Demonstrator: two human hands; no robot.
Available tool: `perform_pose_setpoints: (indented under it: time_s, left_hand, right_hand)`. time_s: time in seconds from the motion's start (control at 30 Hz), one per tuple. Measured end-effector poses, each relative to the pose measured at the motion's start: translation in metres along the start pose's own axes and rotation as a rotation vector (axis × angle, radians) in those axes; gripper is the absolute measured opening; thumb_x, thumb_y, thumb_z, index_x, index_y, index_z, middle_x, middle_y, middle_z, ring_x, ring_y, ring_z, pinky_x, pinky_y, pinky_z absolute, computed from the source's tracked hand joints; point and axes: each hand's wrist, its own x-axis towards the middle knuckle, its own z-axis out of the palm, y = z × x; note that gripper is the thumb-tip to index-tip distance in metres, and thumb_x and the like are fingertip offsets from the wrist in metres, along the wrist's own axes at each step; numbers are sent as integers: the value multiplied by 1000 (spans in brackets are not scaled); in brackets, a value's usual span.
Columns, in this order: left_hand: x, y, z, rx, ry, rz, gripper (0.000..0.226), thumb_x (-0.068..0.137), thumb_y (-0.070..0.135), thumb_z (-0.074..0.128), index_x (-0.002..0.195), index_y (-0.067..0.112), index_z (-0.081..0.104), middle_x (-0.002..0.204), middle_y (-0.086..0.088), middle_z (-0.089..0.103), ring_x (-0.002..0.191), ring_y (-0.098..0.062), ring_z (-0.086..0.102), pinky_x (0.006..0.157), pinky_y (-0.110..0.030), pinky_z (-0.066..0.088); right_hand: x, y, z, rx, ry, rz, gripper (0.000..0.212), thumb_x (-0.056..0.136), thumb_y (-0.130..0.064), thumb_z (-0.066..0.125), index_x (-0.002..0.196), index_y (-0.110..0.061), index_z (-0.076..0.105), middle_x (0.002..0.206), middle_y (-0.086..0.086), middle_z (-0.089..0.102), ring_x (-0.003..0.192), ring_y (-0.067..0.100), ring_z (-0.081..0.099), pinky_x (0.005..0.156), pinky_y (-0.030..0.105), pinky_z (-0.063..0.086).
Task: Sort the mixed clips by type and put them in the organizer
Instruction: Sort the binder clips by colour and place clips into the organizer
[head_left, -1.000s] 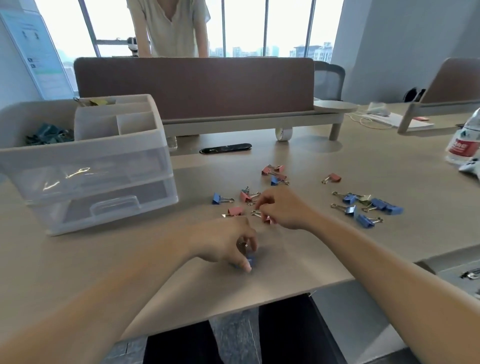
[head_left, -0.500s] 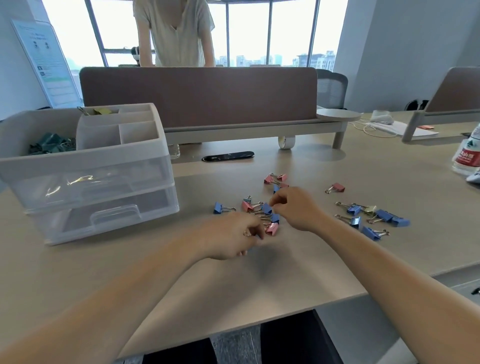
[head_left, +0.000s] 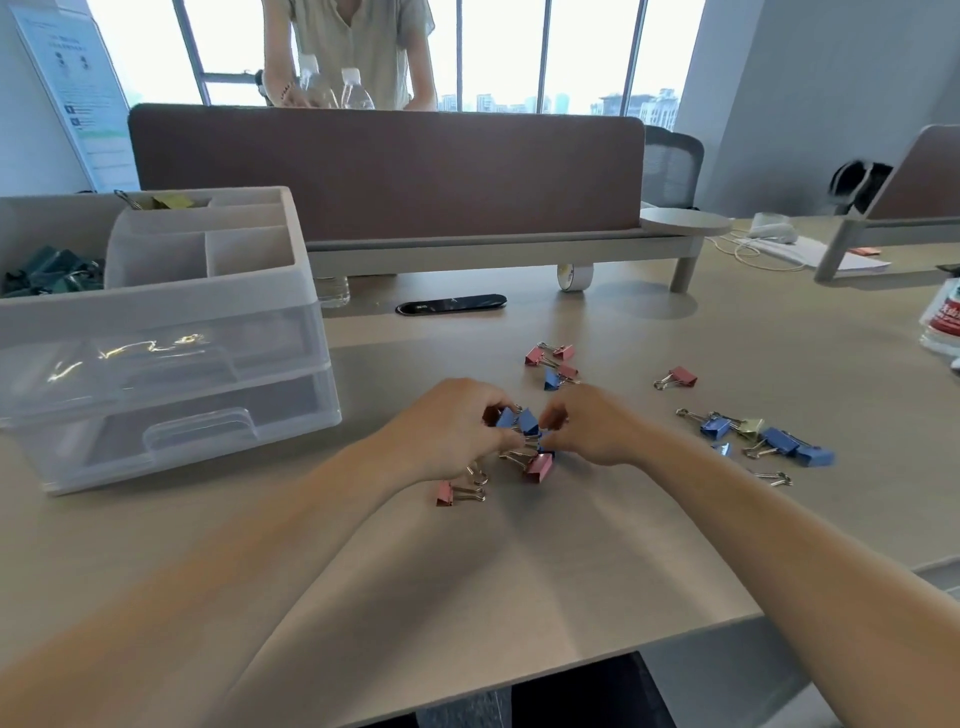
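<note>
The bench fills most of what I see, pale and wide, and both my forearms reach out across it. A brown divider panel runs along its far side, and a person in a light top stands behind it with two water bottles.

The organizer sits on the bench to my left. It has two clear drawers, both closed, under an open tray on top. Dark green clips lie heaped in the tray's left compartment and yellow clips in a back one.

My left grip and right grip meet over a small cluster of clips at the middle of the bench, well apart from the organizer. The left grip is narrow, thumb and fingers pinching a blue clip. The right grip is curled down tight beside a second blue clip; whether it holds anything I cannot tell.

To the right lies a loose row of blue clips with one pale yellow clip among them. Beyond my grips sits a little knot of pink clips with one blue clip in it, and a lone pink clip lies between that knot and the blue row.

Just below my fingertips, a pink clip touches the cluster, and another pink one lies under my left wrist.
</note>
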Motion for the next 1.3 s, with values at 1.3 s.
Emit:
perform_pose_setpoints:
  time_s: [1.3]
  left_hand:
    - [61,-11,8,-60,135,-226,28,92,35,58,96,7,60,91,-8,66,63,-17,57,59,-34,46]
  right_hand:
    - [12,43,-15,-97,81,137,24,94,-31,55,101,-14,41,95,5,54,85,27,51,67,33,39]
